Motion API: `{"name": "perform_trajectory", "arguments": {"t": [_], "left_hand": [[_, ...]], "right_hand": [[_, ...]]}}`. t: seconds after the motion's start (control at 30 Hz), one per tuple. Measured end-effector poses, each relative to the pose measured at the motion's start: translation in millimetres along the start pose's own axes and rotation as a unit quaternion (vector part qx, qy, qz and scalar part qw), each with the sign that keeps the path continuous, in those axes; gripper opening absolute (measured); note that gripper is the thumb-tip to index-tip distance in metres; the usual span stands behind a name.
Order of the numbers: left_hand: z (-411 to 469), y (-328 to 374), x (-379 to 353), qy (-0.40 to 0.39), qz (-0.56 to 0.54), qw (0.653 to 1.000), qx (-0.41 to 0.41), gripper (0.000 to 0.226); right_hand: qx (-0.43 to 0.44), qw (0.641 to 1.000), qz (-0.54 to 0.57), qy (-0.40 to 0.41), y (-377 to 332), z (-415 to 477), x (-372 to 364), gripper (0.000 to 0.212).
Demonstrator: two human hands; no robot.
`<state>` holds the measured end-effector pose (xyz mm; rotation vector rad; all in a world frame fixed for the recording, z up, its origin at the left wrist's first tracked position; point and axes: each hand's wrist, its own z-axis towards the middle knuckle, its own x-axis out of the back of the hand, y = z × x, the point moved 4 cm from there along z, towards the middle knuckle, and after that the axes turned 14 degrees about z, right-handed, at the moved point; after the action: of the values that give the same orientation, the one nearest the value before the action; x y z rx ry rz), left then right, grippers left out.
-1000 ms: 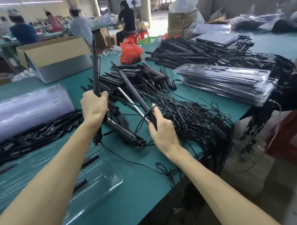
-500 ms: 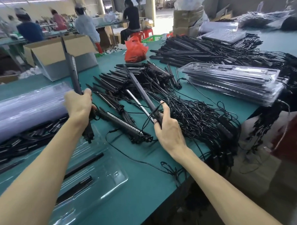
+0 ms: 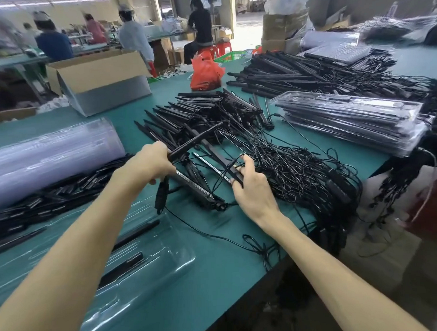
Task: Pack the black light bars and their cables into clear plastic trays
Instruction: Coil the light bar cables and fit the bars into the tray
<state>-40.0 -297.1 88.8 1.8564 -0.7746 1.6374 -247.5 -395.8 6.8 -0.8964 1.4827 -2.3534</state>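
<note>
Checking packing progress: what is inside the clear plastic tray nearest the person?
At least two black light bars lie in the clear plastic tray. The left forearm covers the tray's left part, so anything there is hidden.

Head-worn wide-angle camera looks forward and down, close over the table (image 3: 217, 278).

Matt black plastic light bars (image 3: 205, 113), glossy clear plastic tray (image 3: 151, 258), matt green table (image 3: 217, 278).

Far workers (image 3: 134, 39) a blur; clear tray (image 3: 166, 245) and clear plastic stack (image 3: 52, 157) past the left edge.
</note>
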Motion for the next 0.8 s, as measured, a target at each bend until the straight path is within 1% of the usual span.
{"name": "perform_trajectory", "arguments": {"t": [0.07,0.13,0.17,0.27,0.33,0.43,0.53,0.6,0.67,0.7,0.8], "left_hand": [[1,7,-8,-0.028,0.017,0.999,-0.005,0.008],[-1,13,-13,-0.036,0.055,0.998,-0.012,0.002],[-2,16,-15,-0.032,0.084,0.996,-0.016,0.004],[-10,24,-17,-0.017,0.2,0.979,-0.021,0.021],[-14,30,-17,0.014,0.254,0.967,-0.022,0.023],[-12,42,-15,0.049,0.234,0.969,-0.056,0.026],[-4,59,-15,0.064,0.193,0.974,-0.099,0.042],[1,71,-16,0.112,0.166,0.971,-0.129,0.049],[3,85,-21,0.172,0.181,0.952,-0.176,0.042],[3,91,-26,0.187,0.196,0.943,-0.19,0.037],[5,101,-43,0.19,0.244,0.929,-0.203,0.026]], "right_hand": [[-0.004,1.0,0.007,0.001,0,1,0,0.061],[-0.004,1.0,0.008,0.003,0,0,0,0.059],[-0.003,1.0,0.008,0.004,-1,0,1,0.058],[0.001,1.0,0.01,0.002,-1,-1,1,0.057],[-0.002,1.0,0.012,-0.002,0,0,1,0.057],[-0.002,1.0,0.014,-0.001,0,0,1,0.056],[-0.003,1.0,0.012,0.006,0,0,2,0.055],[-0.004,1.0,0.012,0.005,1,0,2,0.054],[-0.002,1.0,0.014,0.0,1,0,2,0.053],[-0.001,1.0,0.013,0.0,1,0,2,0.053],[-0.001,1.0,0.008,0.007,2,0,3,0.052]]}}
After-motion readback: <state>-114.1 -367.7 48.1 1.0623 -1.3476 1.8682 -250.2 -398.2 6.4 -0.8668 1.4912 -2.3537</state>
